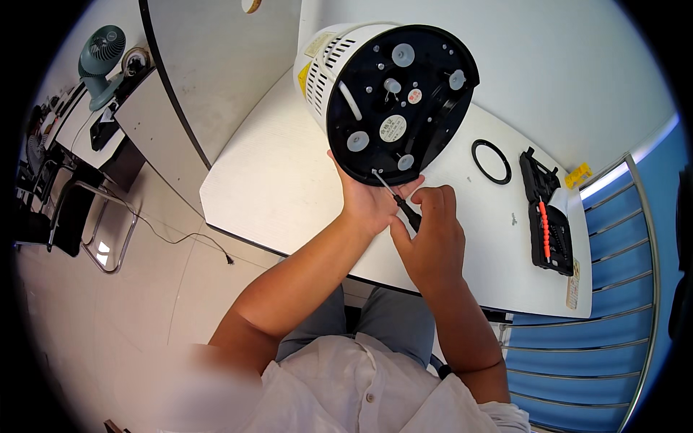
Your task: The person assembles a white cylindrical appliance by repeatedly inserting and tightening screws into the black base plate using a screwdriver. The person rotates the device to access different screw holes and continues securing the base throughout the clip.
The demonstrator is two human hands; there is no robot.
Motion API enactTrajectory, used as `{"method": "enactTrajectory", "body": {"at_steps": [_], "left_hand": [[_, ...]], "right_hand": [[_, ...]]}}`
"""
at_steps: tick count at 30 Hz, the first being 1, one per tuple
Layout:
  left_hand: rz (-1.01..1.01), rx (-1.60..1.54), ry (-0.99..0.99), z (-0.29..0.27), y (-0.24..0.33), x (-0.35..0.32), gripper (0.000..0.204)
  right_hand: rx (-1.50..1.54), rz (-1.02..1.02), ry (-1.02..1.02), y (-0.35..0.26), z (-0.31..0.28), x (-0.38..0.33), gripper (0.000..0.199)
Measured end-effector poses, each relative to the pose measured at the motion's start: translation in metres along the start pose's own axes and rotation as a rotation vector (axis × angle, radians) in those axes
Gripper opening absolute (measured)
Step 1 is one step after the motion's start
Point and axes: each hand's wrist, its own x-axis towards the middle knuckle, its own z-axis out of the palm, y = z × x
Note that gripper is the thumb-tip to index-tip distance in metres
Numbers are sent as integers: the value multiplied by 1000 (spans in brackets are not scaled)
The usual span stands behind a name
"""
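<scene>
A white cylindrical appliance [308, 68] with vent slots is tilted over the table, its round black base [432, 124] facing me. Several translucent rubber feet [357, 141], small screws and a round pale sticker [393, 128] show on that base. My left hand [364, 206] is under the lower rim, palm up, holding the appliance; part of its fingers is hidden behind the base. A screwdriver [408, 211] with a black handle is gripped in my right hand [438, 234]. Its shaft points up and left, and the tip meets the base near the lower rim, at a screw.
On the white table [271, 173], a black ring [491, 161] lies right of the appliance. Farther right sits an open black tool case [552, 242] with an orange flexible shaft [543, 229]. Loose screws [514, 219] lie between. A metal railing [646, 238] borders the right side; a green fan [101, 58] stands far left.
</scene>
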Motion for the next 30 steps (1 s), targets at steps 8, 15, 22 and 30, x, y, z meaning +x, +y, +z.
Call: {"method": "enactTrajectory", "body": {"at_steps": [8, 15, 22, 30], "left_hand": [[30, -32, 23, 6, -3, -2, 82], [27, -28, 25, 3, -3, -1, 81], [10, 14, -69, -4, -1, 1, 80], [27, -30, 14, 5, -4, 0, 79]], "right_hand": [[-10, -128, 46, 16, 1, -5, 26], [70, -213, 168, 23, 9, -11, 20], [4, -111, 99, 1, 7, 0, 22], [-89, 46, -50, -1, 1, -10, 26]]}}
